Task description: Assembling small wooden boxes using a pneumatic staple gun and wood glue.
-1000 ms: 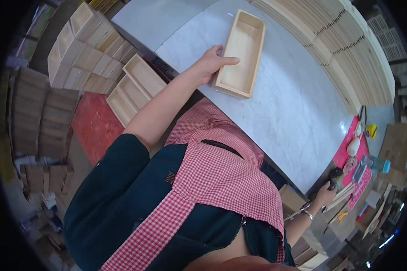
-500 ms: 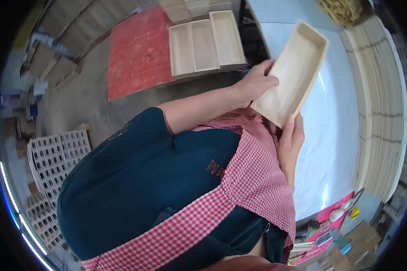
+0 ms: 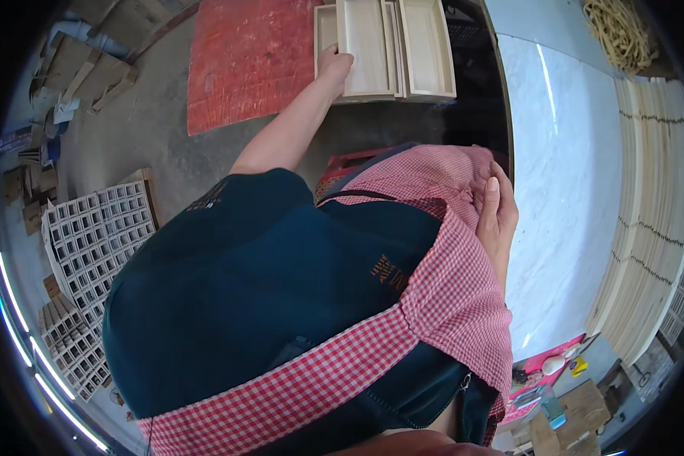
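Observation:
My left hand (image 3: 334, 70) reaches out at the top and grips the near left edge of a shallow wooden box (image 3: 367, 53). That box is pale and rectangular, and it rests over the other boxes on the stack. Beside it to the right lies a similar wooden box (image 3: 427, 53), and part of another wooden box (image 3: 324, 27) shows at its left. My right hand (image 3: 498, 207) holds nothing visible; its fingers are extended, lying against the red checked apron (image 3: 448, 171) by the edge of the white worktable (image 3: 558, 213).
A red board (image 3: 251, 61) lies left of the boxes. Long stacked wooden strips (image 3: 650, 205) line the table's right side, with a coil of pale strips (image 3: 619, 34) at the far corner. Tools lie on a pink mat (image 3: 562, 357). White grid-like racks (image 3: 102, 251) stand at left.
The wooden box went from between both hands over the table to the stack at upper left, carried by my left hand. My right hand let go of it and stayed near the apron.

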Available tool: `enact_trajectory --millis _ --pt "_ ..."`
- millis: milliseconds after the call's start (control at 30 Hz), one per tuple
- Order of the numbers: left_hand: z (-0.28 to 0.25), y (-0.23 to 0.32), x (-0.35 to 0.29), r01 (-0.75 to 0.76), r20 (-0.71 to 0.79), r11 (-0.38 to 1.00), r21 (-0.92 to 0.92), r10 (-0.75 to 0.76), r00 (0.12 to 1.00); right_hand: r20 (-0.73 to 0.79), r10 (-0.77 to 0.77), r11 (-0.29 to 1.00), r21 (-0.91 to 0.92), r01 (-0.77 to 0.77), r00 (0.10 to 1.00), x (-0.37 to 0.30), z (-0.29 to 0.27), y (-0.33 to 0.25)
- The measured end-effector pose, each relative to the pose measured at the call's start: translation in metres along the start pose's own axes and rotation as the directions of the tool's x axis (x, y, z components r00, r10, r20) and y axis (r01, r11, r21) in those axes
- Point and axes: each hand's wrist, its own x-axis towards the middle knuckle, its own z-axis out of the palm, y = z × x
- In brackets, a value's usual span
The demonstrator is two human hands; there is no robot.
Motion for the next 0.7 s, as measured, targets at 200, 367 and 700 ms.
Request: enact_trajectory --millis 200,367,700 --pt "0.026 -0.034 0.027 0.021 -0.127 0.997 0.07 -0.012 0.992 -0.032 0.132 0.989 0.064 -0.13 0.991 0.0 0.002 0.007" --pt "0.03 -0.035 0.025 -0.004 -0.154 0.996 0.09 0.018 0.988 -0.039 0.176 0.984 0.046 -0.175 0.984 -0.004 -0.004 0.005" --pt "0.034 -0.029 0.014 -0.076 -0.119 0.965 0.251 0.109 0.987 0.009 0.227 0.972 0.058 -0.227 0.974 -0.012 -0.018 0.021"
